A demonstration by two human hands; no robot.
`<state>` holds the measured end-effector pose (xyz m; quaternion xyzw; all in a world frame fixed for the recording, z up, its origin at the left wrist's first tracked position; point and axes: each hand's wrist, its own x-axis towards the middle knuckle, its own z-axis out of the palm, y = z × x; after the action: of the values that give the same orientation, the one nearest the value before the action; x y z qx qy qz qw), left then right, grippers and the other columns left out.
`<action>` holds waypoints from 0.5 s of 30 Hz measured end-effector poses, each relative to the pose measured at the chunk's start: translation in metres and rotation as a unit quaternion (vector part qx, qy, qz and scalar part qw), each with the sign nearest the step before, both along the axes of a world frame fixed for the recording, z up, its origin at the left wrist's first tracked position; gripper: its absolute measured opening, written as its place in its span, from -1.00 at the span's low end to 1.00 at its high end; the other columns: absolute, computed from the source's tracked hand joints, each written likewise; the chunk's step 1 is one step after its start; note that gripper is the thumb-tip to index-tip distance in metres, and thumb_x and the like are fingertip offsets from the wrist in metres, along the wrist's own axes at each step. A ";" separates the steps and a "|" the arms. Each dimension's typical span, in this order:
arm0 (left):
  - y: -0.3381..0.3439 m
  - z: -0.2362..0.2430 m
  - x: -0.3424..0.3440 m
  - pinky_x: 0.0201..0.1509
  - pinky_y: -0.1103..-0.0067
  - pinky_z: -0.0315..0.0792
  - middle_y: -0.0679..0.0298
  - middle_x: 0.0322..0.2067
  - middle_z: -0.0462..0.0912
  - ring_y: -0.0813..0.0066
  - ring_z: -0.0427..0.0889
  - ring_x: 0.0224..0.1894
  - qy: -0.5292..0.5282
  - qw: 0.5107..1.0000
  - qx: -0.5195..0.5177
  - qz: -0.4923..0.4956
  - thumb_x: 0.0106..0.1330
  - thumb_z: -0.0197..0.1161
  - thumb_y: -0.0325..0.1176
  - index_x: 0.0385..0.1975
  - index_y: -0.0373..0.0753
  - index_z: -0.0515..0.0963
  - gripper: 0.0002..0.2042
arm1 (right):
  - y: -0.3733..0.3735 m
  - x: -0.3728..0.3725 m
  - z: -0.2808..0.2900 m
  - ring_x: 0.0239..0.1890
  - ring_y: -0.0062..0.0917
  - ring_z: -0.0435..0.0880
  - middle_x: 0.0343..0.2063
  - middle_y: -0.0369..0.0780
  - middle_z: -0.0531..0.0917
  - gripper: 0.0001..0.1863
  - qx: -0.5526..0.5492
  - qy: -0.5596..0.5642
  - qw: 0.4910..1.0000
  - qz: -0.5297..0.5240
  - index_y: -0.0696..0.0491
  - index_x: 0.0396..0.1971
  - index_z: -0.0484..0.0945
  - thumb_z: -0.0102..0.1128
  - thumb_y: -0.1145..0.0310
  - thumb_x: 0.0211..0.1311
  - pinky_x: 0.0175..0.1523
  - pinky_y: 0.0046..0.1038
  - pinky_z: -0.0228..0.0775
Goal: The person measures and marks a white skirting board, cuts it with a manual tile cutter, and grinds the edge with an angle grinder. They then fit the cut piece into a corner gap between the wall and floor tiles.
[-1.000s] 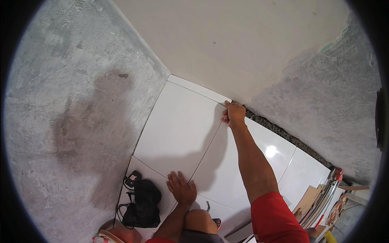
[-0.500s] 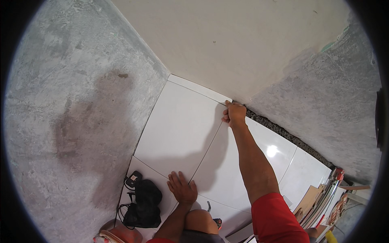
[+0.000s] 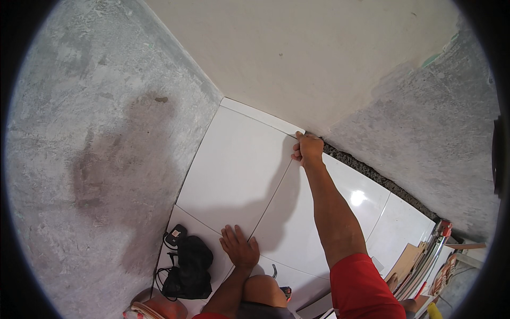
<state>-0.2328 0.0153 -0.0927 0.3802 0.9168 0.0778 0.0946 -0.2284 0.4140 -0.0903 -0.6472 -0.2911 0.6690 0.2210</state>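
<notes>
Head view, looking down: my right hand (image 3: 309,148) reaches to the far edge of the tiled floor (image 3: 234,154), fingers curled under, thumb set at the right end of a narrow white strip (image 3: 260,116); whether I pinch it or just press it, I cannot tell. My left hand (image 3: 241,250) lies open, fingers spread, palm down where the tile joints meet. The strip sits in the floor's far left corner, running along the far edge against the beige wall (image 3: 297,64). I judge it to be glazed tile: light enough for one hand, stiff, slick on top, brittle if levered or knocked at one end. Its free right end seems the best hold, with a second touch midway to spread the load. Just past my hand, a rough dark gap (image 3: 372,173) follows the far edge to the right, and its grit could catch my knuckles. Nearer me, my bare knee (image 3: 263,290) crowds the left wrist. A black bundle (image 3: 192,268) with cords lies by the floor's left edge, above a reddish bucket (image 3: 164,307), and stacked boards (image 3: 417,263) hem in the right side.
</notes>
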 end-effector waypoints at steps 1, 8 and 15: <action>0.001 0.000 0.000 0.49 -0.21 -0.10 -0.32 0.42 0.10 -0.37 0.01 0.50 -0.002 1.000 0.000 0.000 0.22 0.28 -0.19 0.38 -0.44 0.22 -0.25 | 0.000 0.000 0.000 -0.73 -0.54 0.48 -0.61 -0.17 0.60 -0.61 0.000 -0.001 1.000 -0.002 0.27 0.06 0.53 0.29 0.34 0.36 -0.58 -0.32 0.54; 0.000 0.001 0.000 0.49 -0.21 -0.10 -0.31 0.42 0.10 -0.37 0.01 0.50 -0.003 1.000 -0.001 -0.001 0.23 0.27 -0.18 0.38 -0.43 0.22 -0.25 | -0.002 -0.001 0.003 -0.73 -0.58 0.42 -0.61 -0.22 0.56 -0.70 0.000 -0.007 1.000 -0.007 0.18 -0.07 0.54 0.31 0.29 0.37 -0.52 -0.29 0.54; -0.001 0.000 0.000 0.48 -0.21 -0.10 -0.31 0.42 0.10 -0.37 0.01 0.50 0.003 1.000 0.001 -0.004 0.23 0.26 -0.17 0.39 -0.43 0.21 -0.24 | -0.003 -0.001 0.008 -0.73 -0.59 0.39 -0.61 -0.26 0.54 -0.75 -0.005 -0.009 1.000 -0.003 0.13 -0.16 0.56 0.32 0.27 0.37 -0.48 -0.28 0.54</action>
<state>-0.2325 0.0146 -0.0924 0.3841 0.9154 0.0776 0.0917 -0.2298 0.4113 -0.0821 -0.6553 -0.2882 0.6636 0.2170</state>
